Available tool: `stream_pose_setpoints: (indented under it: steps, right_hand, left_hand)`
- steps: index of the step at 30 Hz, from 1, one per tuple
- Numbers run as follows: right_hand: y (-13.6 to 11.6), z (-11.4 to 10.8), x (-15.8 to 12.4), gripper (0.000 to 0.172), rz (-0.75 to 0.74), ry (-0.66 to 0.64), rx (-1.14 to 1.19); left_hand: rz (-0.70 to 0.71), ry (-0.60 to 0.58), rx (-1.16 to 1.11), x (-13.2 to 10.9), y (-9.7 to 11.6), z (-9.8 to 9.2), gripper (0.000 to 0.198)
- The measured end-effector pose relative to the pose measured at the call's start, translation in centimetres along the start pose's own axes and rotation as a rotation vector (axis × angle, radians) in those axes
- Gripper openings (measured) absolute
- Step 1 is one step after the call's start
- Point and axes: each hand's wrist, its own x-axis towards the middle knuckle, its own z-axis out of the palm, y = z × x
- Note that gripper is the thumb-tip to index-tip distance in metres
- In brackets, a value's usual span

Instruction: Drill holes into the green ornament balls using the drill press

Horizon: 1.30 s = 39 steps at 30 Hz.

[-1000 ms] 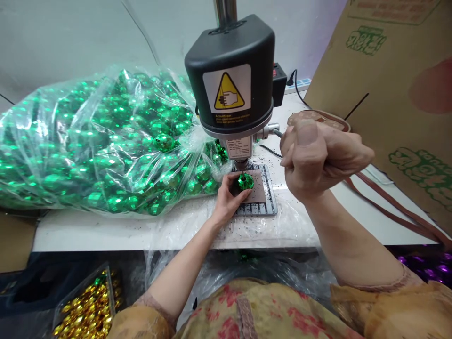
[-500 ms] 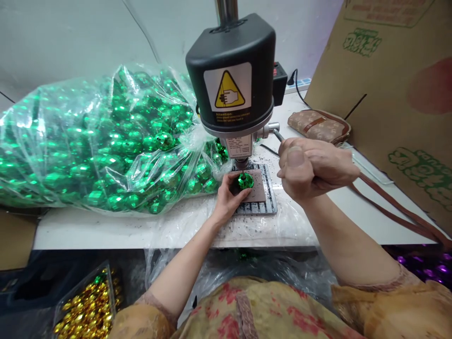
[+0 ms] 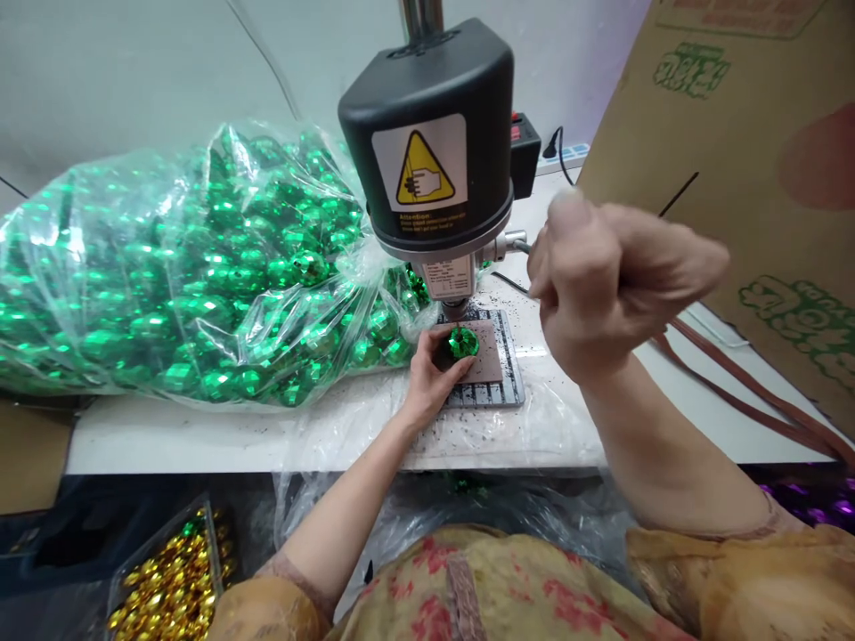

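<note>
Between the thumb and fingers of my left hand (image 3: 431,369) is a shiny green faceted ball (image 3: 462,342), pressed on a brown board (image 3: 491,356). That board lies on the slotted metal base (image 3: 513,383) of a small drill press (image 3: 427,133). The drill's chuck (image 3: 455,308) is just above the ball, with a thin bit reaching down to it. My right hand (image 3: 614,276) is closed around the press's feed lever (image 3: 523,247), most of which the fingers hide.
A clear bag of green faceted balls (image 3: 200,276) fills the table's left. A cardboard box (image 3: 754,205) stands at right beside a brown strap (image 3: 735,392). Dark shavings dot the white table (image 3: 233,436). Gold balls (image 3: 166,579) sit in a bin lower left.
My right hand has risen and come closer to the camera with the lever. My left hand keeps the ball in place under the drill. The view has shifted slightly.
</note>
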Motion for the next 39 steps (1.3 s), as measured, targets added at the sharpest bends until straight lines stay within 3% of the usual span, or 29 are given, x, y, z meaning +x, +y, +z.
stream_pose_setpoints:
  steps: [3, 5, 9, 11, 13, 15, 17, 19, 22, 24, 27, 29, 32, 35, 37, 39]
  right_hand:
    - [-0.9, 0.6, 1.3, 0.05, 0.065, 0.015, -0.062]
    - [-1.1, 0.7, 1.6, 0.05, 0.088, 0.001, -0.08]
    - [-1.0, 0.7, 1.5, 0.048, 0.118, 0.02, 0.007]
    - [-0.8, 0.7, 1.4, 0.046, 0.11, 0.017, 0.057]
    - [-0.6, 0.6, 1.4, 0.045, 0.098, 0.009, 0.093]
    - [-0.2, 0.6, 1.4, 0.044, 0.076, 0.015, 0.116]
    - [0.1, 0.6, 1.4, 0.044, 0.041, 0.026, 0.136]
    - [0.4, 0.6, 1.4, 0.042, 0.03, 0.036, 0.145]
    - [0.6, 0.7, 1.4, 0.043, 0.038, 0.065, 0.141]
    - [0.7, 0.7, 1.4, 0.043, 0.035, 0.067, 0.135]
    - [0.6, 0.5, 1.3, 0.041, 0.033, 0.037, 0.152]
    - [0.4, 0.4, 1.3, 0.041, 0.044, 0.018, 0.156]
    - [-0.1, 0.3, 1.4, 0.042, 0.08, 0.007, 0.14]
    - [-0.2, 0.3, 1.5, 0.042, 0.084, 0.007, 0.176]
    - [0.0, 0.3, 1.6, 0.042, 0.066, 0.008, 0.21]
    - [0.3, 0.4, 1.5, 0.042, 0.018, 0.024, 0.23]
  left_hand:
    - [0.116, 0.078, 0.178, -1.3, 1.0, -0.3, 0.042]
    - [0.249, 0.068, 0.271, -3.2, 1.8, -0.7, 0.038]
    - [0.608, -0.138, 0.35, -9.5, 2.8, -2.3, 0.043]
    - [0.793, -0.281, 0.453, -12.7, 2.7, -3.2, 0.035]
    - [0.868, -0.423, 0.605, -14.8, 2.6, -4.3, 0.024]
    - [0.895, -0.48, 0.67, -15.2, 2.6, -5.5, 0.022]
    - [0.948, -0.387, 0.647, -13.7, 3.0, -7.0, 0.021]
    - [0.971, -0.168, 0.657, -10.0, 3.8, -9.0, 0.017]
    - [0.765, 0.209, 0.798, -2.0, 5.4, -12.3, 0.025]
    - [0.515, 0.338, 0.925, 3.6, 6.0, -14.3, 0.026]
    - [0.183, 0.264, 1.094, 10.1, 5.7, -16.2, 0.042]
    - [0.062, 0.175, 1.138, 12.3, 5.3, -16.8, 0.042]
    - [0.077, 0.256, 1.053, 12.5, 5.7, -16.5, 0.043]
    - [0.223, 0.361, 0.792, 9.7, 7.3, -14.9, 0.056]
    - [0.258, 0.276, 0.586, 6.7, 8.1, -12.9, 0.055]
    - [0.203, 0.175, 0.356, 3.4, 8.0, -10.3, 0.046]
